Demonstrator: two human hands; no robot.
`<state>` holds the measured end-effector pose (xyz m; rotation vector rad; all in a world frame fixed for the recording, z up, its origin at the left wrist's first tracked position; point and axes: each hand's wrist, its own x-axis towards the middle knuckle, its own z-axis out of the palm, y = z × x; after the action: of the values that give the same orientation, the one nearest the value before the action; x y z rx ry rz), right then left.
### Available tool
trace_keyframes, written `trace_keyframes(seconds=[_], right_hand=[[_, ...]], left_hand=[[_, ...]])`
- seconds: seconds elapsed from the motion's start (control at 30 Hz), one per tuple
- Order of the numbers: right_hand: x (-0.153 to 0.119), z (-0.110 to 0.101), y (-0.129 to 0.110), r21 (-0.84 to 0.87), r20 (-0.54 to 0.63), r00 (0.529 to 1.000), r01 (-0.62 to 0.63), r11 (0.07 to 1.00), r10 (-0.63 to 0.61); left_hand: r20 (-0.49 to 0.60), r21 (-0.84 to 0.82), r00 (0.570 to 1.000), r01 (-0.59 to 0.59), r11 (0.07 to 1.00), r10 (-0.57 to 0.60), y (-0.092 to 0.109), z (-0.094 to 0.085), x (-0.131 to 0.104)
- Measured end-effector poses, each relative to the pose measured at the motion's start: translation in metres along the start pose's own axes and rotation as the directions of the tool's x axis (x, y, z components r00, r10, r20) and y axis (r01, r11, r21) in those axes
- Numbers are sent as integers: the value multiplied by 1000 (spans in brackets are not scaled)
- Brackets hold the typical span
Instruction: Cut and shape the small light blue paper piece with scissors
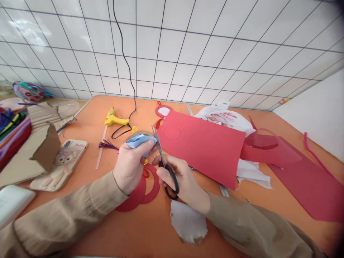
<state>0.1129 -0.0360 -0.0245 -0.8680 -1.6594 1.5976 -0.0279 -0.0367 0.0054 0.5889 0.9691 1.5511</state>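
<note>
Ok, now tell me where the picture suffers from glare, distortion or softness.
Head view: bright glare patches on the tiled wall, upper left; head view: its grout lines fan outward, like wide-lens distortion, and the right-hand corners darken; head view: the scissors look fairly crisp, the right sleeve softer toward the lower right.

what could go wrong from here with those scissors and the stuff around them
The scissors' blades sit right by the left hand's thumb on the blue piece, so a slip might nick it.

The cord of the glue gun loops on the table beyond that hand; a snag might drag the gun.

The right sleeve lies close to the torn white piece and might sweep it aside.
</note>
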Motion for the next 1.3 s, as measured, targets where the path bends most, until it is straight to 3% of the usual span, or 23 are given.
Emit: trace_keyframes(seconds=[0.37, 1.3], right_hand=[[1, -1, 8, 39, 28, 996, 82, 996, -83], [2, 4, 14, 36, -6, 992, 129, 991, -129]], left_hand=[[15, -9, 1000, 21, 1000, -21, -3, -2, 0], [18, -8, 1000, -15, 1000, 15, -11, -4, 1]])
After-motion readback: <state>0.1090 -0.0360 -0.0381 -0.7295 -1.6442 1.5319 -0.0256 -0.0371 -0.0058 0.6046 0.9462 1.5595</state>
